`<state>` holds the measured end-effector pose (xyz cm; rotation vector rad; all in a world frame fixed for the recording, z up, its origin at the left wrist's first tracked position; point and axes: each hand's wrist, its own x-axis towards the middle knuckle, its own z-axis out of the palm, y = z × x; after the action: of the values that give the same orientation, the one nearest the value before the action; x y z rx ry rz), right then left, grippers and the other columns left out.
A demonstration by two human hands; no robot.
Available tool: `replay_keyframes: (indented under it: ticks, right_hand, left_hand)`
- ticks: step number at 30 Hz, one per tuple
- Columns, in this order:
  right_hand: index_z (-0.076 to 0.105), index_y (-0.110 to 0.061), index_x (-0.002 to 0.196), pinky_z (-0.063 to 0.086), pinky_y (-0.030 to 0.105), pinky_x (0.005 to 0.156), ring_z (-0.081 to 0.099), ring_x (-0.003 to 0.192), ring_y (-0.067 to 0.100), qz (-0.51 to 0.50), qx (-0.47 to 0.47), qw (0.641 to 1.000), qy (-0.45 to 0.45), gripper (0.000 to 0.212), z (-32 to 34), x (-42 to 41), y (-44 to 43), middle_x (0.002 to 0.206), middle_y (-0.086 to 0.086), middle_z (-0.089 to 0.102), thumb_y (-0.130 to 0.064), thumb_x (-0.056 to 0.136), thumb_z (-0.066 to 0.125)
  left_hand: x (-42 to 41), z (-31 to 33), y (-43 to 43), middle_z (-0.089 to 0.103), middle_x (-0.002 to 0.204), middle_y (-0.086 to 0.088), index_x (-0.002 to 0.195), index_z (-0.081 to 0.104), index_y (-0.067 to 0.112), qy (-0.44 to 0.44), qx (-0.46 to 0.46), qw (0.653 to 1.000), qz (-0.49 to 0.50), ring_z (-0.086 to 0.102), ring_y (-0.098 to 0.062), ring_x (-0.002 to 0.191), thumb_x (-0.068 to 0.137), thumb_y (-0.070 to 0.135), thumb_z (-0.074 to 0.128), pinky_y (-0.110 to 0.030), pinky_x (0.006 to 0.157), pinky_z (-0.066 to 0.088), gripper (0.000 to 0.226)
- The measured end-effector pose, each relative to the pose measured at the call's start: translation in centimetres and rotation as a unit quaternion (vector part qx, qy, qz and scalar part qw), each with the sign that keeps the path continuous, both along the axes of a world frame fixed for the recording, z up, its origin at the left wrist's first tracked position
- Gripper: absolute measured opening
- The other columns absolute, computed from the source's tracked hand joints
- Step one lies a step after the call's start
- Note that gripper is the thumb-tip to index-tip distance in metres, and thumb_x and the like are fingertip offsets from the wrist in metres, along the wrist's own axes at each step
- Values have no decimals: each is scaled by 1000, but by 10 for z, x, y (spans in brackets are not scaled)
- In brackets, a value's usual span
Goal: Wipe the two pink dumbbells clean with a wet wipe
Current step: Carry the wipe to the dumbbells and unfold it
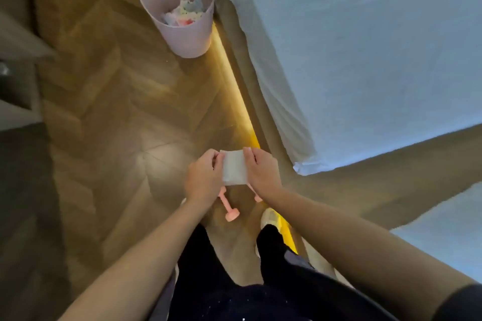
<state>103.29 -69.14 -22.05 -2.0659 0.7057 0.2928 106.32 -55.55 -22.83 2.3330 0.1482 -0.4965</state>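
no readable text, labels, brand marks or numbers anywhere in view, the wet wipe [234,167] plain white, the basket [177,12] unmarked

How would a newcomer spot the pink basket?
Start at the big bed with the pale sheet on the right and follow the yellow light strip along its base to the far end. There, on the wooden floor, stands the basket. It is the only container there: pale pink, perforated, handle slot, crumpled scraps inside.

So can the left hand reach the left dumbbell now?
Probably not yet: left hand and right hand both pinch the wipe, and the left dumbbell lies on the floor below. Nothing blocks the way down.
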Motion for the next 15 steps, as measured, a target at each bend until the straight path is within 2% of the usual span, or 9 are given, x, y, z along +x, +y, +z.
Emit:
replay_keyframes:
  ticks: [2, 5, 7, 13, 14, 15]
  right_hand:
    - [42, -27, 63, 28, 23, 53, 44, 58, 6, 87, -6, 996, -1, 44, 1, 4, -8, 62, -7, 46, -37, 105, 37]
    - [45, -27, 70, 27, 17, 53, 46, 61, 3, 159, -5, 987, 14, 39, 4, 0, -9, 68, -8, 49, -41, 105, 36]
    - [47, -25, 74, 28, 15, 51, 45, 62, 1, 183, 5, 983, 25, 35, 1, -6, -7, 69, -10, 48, -40, 105, 37]
    - [53, -25, 69, 35, 10, 51, 49, 63, 3, 203, 64, 976, 54, 38, -8, -18, 27, 69, -9, 52, -38, 103, 43]
    - [58, -21, 72, 38, 12, 56, 53, 67, 6, 196, 89, 975, 61, 37, -10, -20, 35, 71, -5, 56, -38, 103, 45]
    - [63, -15, 77, 47, 21, 62, 58, 73, 12, 190, 116, 972, 70, 38, -12, -21, 42, 75, 0, 61, -37, 102, 46]
  left_hand:
    - [-18, -4, -6, 58, 68, 0, 75, 57, 17, 1, -32, 996, 88, 54, -23, 68, 102, 33, 49, -41, 59, 41, 32]
    - [-47, -4, -10, 55, 66, 4, 68, 51, 22, 0, -27, 987, 161, 52, -23, 69, 102, 31, 49, -36, 57, 32, 35]
    - [-58, -4, -8, 57, 69, 4, 73, 55, 20, 4, -11, 984, 177, 56, -25, 74, 102, 32, 48, -34, 60, 33, 32]
    - [-82, -7, 34, 60, 74, 4, 87, 63, 19, -17, 27, 981, 193, 57, -25, 76, 101, 35, 47, -35, 61, 38, 27]
    - [-86, -9, 42, 60, 75, 4, 89, 64, 18, -23, 36, 980, 195, 55, -24, 75, 101, 37, 47, -34, 61, 37, 28]
    - [-90, -11, 51, 60, 75, 4, 89, 65, 18, -27, 46, 978, 200, 53, -23, 74, 101, 38, 48, -34, 61, 36, 29]
